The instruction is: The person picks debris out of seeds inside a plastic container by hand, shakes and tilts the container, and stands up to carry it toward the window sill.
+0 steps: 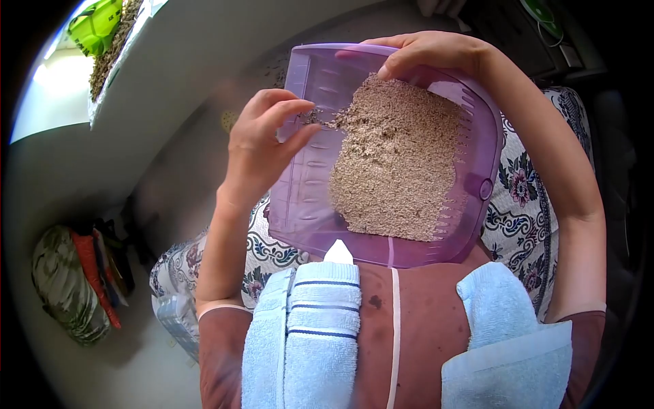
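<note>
A translucent purple plastic winnowing tray [310, 198] is tilted across my lap, with a layer of small tan grains [398, 170] spread over it. My right hand [436, 58] grips its far rim, thumb on the inside near the grains and fingers mostly hidden beyond the edge. Over the tray's left side is my left hand [272, 126], thumb and forefinger apart. Dark bits [312, 117] show between those fingertips and trail toward the grains. More dark specks lie among the grains' upper left part.
Light blue towels [323, 341] hang over my front. Floral fabric [524, 184] lies under and beside the tray. At the upper left stands an open bag [112, 61] of brown material with a green packet [95, 27]. Camouflage-patterned and red items [68, 286] sit at the lower left.
</note>
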Available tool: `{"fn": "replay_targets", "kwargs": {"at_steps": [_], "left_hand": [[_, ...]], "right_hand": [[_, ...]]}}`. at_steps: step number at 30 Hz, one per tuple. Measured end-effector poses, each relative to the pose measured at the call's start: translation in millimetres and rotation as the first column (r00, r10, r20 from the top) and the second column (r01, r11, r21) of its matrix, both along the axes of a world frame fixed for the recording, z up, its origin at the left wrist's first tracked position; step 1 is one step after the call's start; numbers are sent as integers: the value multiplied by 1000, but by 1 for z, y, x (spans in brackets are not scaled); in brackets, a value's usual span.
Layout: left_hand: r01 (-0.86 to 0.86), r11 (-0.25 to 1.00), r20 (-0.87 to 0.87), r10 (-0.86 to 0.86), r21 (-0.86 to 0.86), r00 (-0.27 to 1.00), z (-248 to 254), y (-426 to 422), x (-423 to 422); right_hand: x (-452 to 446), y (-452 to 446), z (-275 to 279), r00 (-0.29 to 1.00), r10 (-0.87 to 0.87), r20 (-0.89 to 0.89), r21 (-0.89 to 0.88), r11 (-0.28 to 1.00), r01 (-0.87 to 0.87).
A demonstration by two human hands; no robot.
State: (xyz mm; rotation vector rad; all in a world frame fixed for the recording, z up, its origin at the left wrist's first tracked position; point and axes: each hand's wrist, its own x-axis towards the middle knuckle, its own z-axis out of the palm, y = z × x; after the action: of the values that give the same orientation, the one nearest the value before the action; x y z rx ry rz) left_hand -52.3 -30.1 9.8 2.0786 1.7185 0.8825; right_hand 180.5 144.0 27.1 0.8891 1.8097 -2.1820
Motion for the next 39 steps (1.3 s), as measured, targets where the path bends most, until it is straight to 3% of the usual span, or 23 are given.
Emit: {"fn": "replay_targets", "kwargs": {"at_steps": [4, 8, 17, 20, 21, 24, 25, 28, 31, 35, 38, 39], "left_hand": [[-29, 997, -87, 35, 66, 996, -10, 0, 10], [-76, 995, -7, 77, 59, 997, -12, 1, 12], [-38, 988, -48, 46, 151, 998, -19, 2, 1], [-178, 963, -213, 221, 204, 952, -39, 12, -32], [-209, 931, -368, 315, 300, 875, -45, 17, -45], [-248, 905, -440, 390, 346, 809, -48, 17, -55], [-290, 926, -302, 356, 243, 885, -41, 14, -47], [-190, 968, -52, 200, 162, 978, -15, 12, -6], [-114, 978, -162, 143, 174, 976, -14, 16, 12], [-97, 972, -159, 132, 213, 978, -18, 26, 7], [-158, 956, -158, 200, 247, 967, -29, 33, -19], [-246, 927, -282, 325, 282, 903, -30, 33, -28]], "right_hand": [[-2, -1, 0, 1000, -6, -12, -7, 1000, 5], [0, -2, 0, 1000, -20, -2, 33, 999, 20], [1, -2, 1, 999, -19, 35, 58, 998, 17], [4, 0, -1, 999, -11, 30, 7, 1000, 11], [5, -1, -2, 1000, -12, 19, 14, 1000, 11], [9, 0, 0, 1000, -23, -1, 29, 999, 23], [9, 0, 1, 1000, -28, 3, 26, 999, 28], [8, 0, -1, 1000, -28, 11, 14, 1000, 27], [7, 0, 1, 1000, -24, 14, 15, 1000, 24], [10, -2, 0, 998, -68, -13, 41, 997, 69], [10, -2, 1, 998, -58, -35, 48, 997, 60], [10, -2, 3, 998, -48, -26, 48, 998, 49]]}}
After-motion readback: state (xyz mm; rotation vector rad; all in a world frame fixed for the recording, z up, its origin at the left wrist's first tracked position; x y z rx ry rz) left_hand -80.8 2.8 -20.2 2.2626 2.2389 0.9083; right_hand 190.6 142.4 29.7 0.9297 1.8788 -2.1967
